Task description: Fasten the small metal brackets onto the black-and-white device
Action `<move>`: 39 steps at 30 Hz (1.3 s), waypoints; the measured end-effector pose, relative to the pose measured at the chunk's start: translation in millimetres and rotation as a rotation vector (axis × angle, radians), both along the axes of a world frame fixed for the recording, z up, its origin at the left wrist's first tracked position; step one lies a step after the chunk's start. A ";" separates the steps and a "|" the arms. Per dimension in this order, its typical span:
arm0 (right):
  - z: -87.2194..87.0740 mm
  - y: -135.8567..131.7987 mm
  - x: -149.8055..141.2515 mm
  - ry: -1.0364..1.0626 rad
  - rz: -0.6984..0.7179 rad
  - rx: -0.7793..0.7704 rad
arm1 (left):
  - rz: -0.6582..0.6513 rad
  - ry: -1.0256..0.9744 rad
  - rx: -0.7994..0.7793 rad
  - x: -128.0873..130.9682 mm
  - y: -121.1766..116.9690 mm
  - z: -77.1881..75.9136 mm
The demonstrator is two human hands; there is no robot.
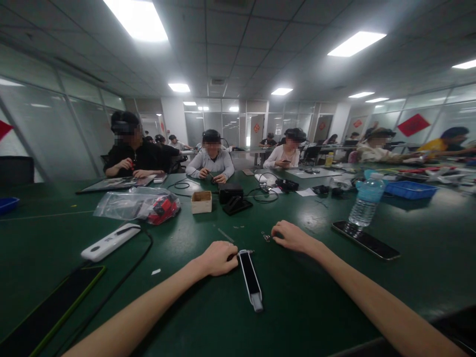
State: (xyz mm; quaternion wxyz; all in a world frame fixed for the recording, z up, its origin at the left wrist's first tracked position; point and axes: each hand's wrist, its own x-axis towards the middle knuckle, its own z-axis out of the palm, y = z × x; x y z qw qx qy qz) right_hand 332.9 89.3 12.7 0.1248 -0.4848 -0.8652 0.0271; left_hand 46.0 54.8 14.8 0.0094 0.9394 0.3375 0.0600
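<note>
My left hand (pixel 222 259) rests on the green table with its fingers curled in. Its fingertips meet the far end of a slim white-edged device (pixel 250 277), which has a long dark face and a grey near end. What those fingers hold, if anything, is hidden. Just right of the device, farther up the table, my right hand (pixel 292 236) lies with fingers bent and pressed together beside a few tiny metal parts (pixel 266 237). Whether one of these is in its fingertips is too small to tell.
A white power strip (pixel 110 242), a cable and a dark green-edged tablet-like panel (pixel 55 307) lie left. A bag of red parts (pixel 163 208), a small box (pixel 201 202) and a black box (pixel 230 192) stand ahead. Right are a phone (pixel 366 240) and water bottle (pixel 366 201). People sit opposite.
</note>
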 end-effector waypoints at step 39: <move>4.0 3.4 4.4 -0.084 -0.032 0.046 | -0.007 0.029 0.049 -0.2 2.8 -3.4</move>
